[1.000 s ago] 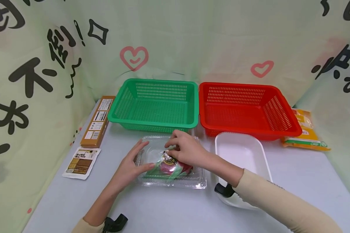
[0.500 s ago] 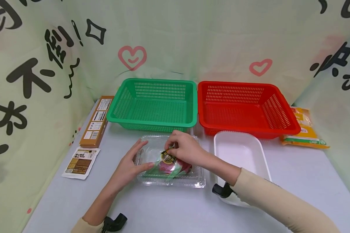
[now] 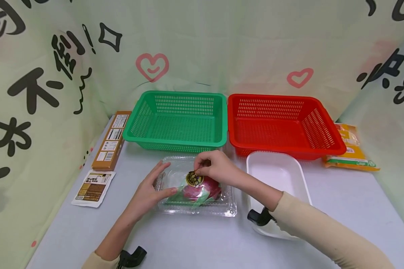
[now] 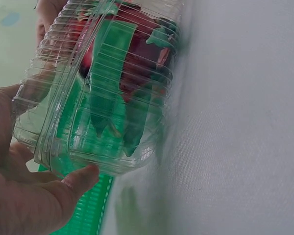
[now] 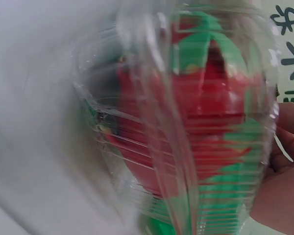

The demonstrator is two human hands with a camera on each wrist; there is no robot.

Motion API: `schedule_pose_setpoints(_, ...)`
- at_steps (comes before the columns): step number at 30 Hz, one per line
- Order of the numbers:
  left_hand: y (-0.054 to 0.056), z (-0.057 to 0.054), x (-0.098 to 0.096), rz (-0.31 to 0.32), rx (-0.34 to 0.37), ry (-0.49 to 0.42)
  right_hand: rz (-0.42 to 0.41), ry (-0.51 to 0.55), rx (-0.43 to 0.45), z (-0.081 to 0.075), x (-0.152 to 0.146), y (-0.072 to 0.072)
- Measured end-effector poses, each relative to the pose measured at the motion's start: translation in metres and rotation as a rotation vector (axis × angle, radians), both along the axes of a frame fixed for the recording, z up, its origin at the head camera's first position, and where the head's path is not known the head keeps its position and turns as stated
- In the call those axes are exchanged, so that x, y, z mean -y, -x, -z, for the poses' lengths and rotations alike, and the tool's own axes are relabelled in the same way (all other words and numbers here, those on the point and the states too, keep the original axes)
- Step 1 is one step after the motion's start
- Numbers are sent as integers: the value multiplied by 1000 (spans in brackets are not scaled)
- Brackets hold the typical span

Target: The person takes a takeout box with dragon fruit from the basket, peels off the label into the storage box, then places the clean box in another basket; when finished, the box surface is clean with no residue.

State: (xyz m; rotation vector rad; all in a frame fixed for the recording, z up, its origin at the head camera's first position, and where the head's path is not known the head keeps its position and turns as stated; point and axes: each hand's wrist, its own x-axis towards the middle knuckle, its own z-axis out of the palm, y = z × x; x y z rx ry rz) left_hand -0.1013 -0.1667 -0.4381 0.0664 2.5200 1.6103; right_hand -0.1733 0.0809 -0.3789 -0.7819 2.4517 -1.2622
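Note:
A clear plastic clamshell box lies on the table, its lid down over a red dragon fruit with green scales. On the lid is a round black-and-gold sticker. My right hand pinches the sticker's upper edge between thumb and finger, and a pale edge shows by those fingers in the right wrist view. My left hand spreads around the box's left side, thumb and fingers extended and touching the plastic. In the left wrist view, the left thumb lies at a lower corner of the box.
Behind the box stand a green basket and a red basket. A white tray sits under the right forearm. Left are a brown carton and a flat pouch; a yellow bag lies at right.
My right hand has shifted slightly up and changed its finger posture, uncovering more of the sticker. The left hand and box stay almost in place.

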Motion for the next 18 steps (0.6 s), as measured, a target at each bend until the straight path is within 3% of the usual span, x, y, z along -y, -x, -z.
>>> schedule_pose_setpoints(10, 1, 2, 0, 6, -3, 7, 47, 81, 77, -12, -15, 4)
schedule_pose_setpoints(18, 1, 3, 1, 9, -13, -1, 87, 115, 74, -27, -30, 5)
